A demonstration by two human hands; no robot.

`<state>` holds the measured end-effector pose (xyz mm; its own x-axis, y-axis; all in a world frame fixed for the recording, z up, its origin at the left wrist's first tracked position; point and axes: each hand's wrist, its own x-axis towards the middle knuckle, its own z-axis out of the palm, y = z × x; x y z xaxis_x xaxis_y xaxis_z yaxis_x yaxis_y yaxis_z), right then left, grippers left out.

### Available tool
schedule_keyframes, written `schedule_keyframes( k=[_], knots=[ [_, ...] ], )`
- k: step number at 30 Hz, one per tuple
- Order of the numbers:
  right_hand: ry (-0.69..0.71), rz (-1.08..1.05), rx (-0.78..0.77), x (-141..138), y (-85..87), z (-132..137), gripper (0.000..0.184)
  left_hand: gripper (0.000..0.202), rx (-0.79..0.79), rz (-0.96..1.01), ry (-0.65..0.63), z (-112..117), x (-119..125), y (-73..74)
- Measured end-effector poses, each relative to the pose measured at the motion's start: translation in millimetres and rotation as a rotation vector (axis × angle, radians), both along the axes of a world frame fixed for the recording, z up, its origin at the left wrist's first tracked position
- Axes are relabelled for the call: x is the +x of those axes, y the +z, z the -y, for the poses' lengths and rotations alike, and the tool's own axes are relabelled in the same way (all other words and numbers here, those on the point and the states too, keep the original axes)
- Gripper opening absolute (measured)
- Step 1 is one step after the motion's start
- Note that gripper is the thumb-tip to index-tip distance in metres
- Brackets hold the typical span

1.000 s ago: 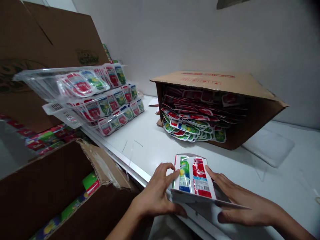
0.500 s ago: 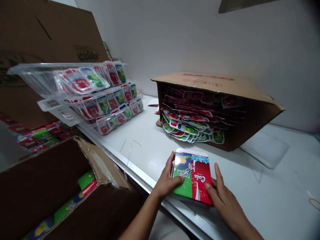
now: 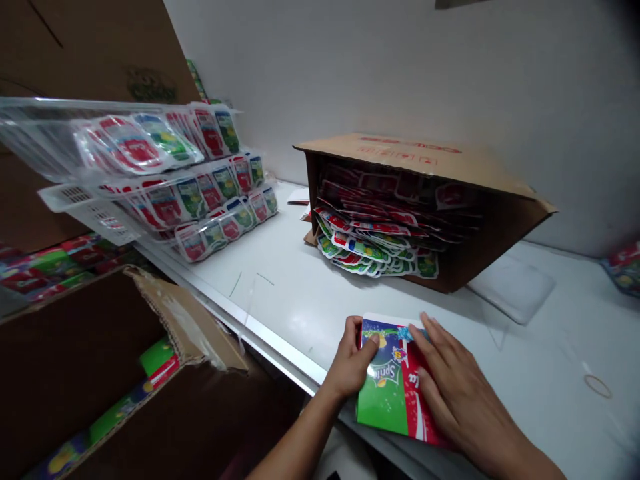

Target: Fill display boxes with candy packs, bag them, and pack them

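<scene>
Left fingers (image 3: 369,351) pinch one printed box (image 3: 393,393); right fingers (image 3: 439,353), nearly straight, lie across it.

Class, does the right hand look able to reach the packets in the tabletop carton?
Probably yes: the carton opens toward the person, leaving the packets exposed, though the right hand lies on the printed box.

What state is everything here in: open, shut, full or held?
Small green-and-red box, held; can't tell whether fully shut
Left hand, gripping the box's left edge
Right hand, laid over the box's red side
Carton on the table, open-fronted, stuffed with packets
Lower-left carton, open-topped, small boxes inside
Clear trays, stacked, loaded with packets
Pale loop, lying on the table
</scene>
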<state>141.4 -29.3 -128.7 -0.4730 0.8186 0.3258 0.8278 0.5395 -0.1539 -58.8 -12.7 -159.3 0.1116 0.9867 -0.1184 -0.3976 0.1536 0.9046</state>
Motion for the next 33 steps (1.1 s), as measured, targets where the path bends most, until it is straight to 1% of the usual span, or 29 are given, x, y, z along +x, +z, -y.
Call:
schedule_keyframes(
  k=[1, 3, 5, 7, 12, 15, 21, 25, 29, 33],
  knots=[
    [0.046, 0.002, -0.042, -8, 3.7, -9, 0.053, 0.033, 0.004, -0.007, -0.005, -1, 0, -2.0],
    [0.094, 0.004, -0.120, -23, 6.9, -24, 0.050, 0.033, 0.014, -0.015, -0.009, -2, -1, -5.8],
    [0.102, -0.010, -0.169, -32, 6.5, -33, 0.047, 0.034, 0.023, -0.009, -0.002, -2, -1, -8.7],
    [0.093, -0.045, -0.184, -36, 4.8, -37, 0.044, 0.035, 0.027, 0.006, 0.007, -1, -1, -9.8],
    [0.078, -0.168, -0.133, -33, 0.4, -35, 0.032, 0.038, 0.009, 0.012, 0.022, 2, 1, -6.3],
    [0.063, -0.185, -0.085, -34, -0.7, -34, 0.027, 0.041, 0.000, 0.007, 0.024, 1, 0, -5.3],
    [0.033, -0.162, -0.036, -36, 1.3, -32, 0.025, 0.043, 0.002, 0.007, 0.016, 1, -1, -9.2],
    [0.055, -0.179, -0.002, -36, 1.1, -32, 0.024, 0.043, 0.014, -0.008, 0.015, 1, -1, -7.7],
    [0.073, -0.195, -0.018, -35, -0.8, -32, 0.024, 0.046, 0.008, -0.004, 0.025, 0, -2, -4.2],
    [0.070, -0.185, -0.057, -35, -0.2, -34, 0.025, 0.045, 0.007, 0.007, 0.019, 2, -2, -6.2]
  ],
)
